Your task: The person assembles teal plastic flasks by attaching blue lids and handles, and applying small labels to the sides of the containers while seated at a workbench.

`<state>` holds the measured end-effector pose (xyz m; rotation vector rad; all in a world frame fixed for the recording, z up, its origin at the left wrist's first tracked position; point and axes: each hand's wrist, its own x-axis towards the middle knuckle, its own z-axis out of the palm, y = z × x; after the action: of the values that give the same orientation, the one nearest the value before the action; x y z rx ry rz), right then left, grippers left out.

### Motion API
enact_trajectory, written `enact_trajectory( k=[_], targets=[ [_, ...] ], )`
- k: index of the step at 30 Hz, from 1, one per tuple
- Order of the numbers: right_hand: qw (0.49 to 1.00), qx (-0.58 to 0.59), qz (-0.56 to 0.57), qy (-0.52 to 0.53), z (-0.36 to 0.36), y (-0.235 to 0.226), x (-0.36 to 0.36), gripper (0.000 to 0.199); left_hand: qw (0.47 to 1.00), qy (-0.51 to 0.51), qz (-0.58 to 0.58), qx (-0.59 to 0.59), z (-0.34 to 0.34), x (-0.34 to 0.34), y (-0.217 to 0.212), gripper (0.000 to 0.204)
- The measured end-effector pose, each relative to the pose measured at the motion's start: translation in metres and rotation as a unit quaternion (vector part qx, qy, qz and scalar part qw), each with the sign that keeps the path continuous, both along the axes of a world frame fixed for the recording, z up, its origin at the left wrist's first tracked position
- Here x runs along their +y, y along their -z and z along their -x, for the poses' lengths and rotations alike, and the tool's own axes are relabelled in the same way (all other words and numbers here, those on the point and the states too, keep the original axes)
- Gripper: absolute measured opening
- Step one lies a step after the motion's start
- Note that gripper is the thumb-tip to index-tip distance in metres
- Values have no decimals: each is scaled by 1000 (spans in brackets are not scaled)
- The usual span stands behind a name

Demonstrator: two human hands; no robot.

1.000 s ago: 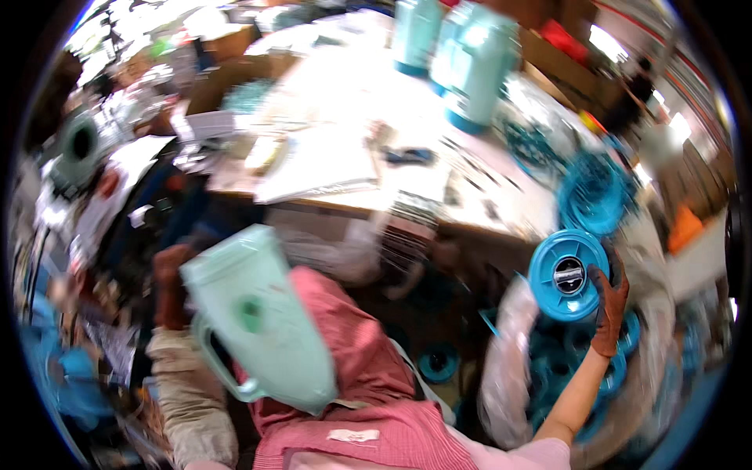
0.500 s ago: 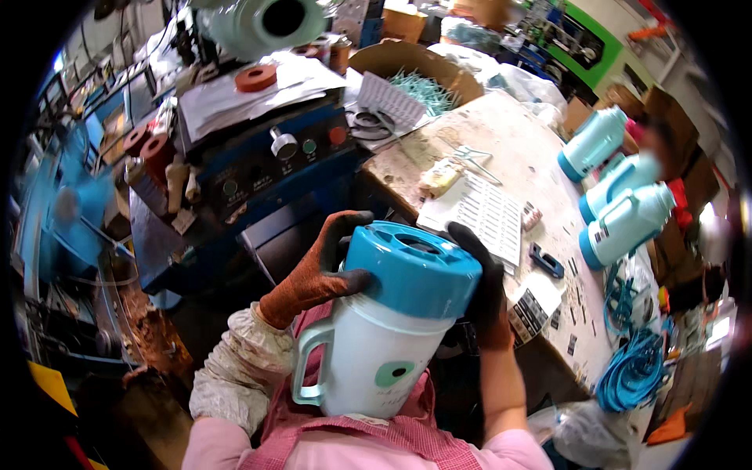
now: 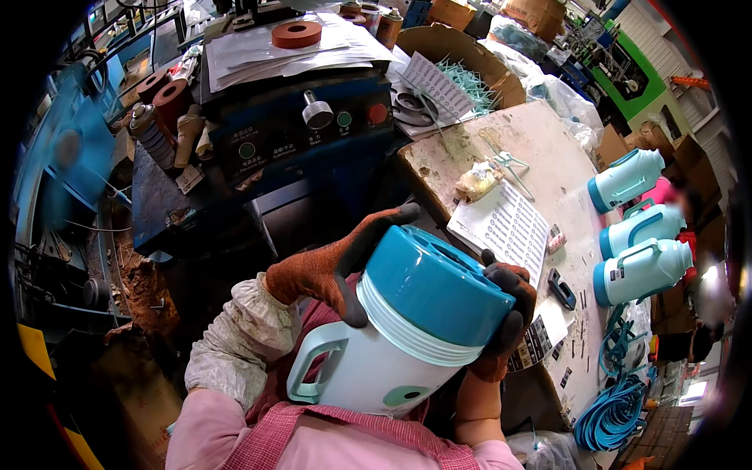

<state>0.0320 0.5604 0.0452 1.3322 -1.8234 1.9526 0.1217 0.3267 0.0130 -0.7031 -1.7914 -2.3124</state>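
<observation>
From my end, closest in, the pale flask [image 3: 364, 376] lay slanted over the apron [image 3: 270, 435], handle to the left and blue base [image 3: 439, 274] uppermost. Half a second earlier it had stood more upright — now it leaned further right, and more of the ribbed collar [image 3: 415, 329] showed below the base.

I saw the left hand [image 3: 321, 266] change most: it had pinched the base between thumb and fingers, but now it was spread wide around the near corner, and I could not tell whether its fingertips pressed. The right hand [image 3: 525, 301] was clasped round the base's far side. I judged that the right was taking most of the hold — whether the base sat fully home, I could not tell.

Beyond the hands, the label sheet [image 3: 505, 227] lay on the work table [image 3: 431, 168], with a dark control box [image 3: 282, 121] to its left and three teal flasks [image 3: 646, 274] farther right.
</observation>
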Motion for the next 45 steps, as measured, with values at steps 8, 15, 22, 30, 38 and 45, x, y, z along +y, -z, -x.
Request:
enact_trajectory(
  k=[8, 15, 22, 30, 38, 45],
  targets=[
    [999, 24, -23, -20, 9, -12, -9, 46, 998, -46, -38, 12, 2, 9, 0, 138],
    [996, -66, -29, 49, 6, -3, -17, 43, 994, -53, -85, -40, 9, 10, 6, 141],
    [1000, 9, 6, -16, 18, 4, -20, 49, 993, -106, -51, 23, 2, 8, 6, 130],
    [998, 52, 1, 16, -8, -12, -8, 53, 909, -220, 302, 185, -19, -12, -36, 109],
    [983, 161, -79, -42, 4, -3, 3, 98, 862, -252, 393, 199, -34, 9, -59, 90],
    [997, 65, -4, -34, 17, 28, -15, 58, 895, -267, 318, 166, -18, 11, -22, 94]
  ],
)
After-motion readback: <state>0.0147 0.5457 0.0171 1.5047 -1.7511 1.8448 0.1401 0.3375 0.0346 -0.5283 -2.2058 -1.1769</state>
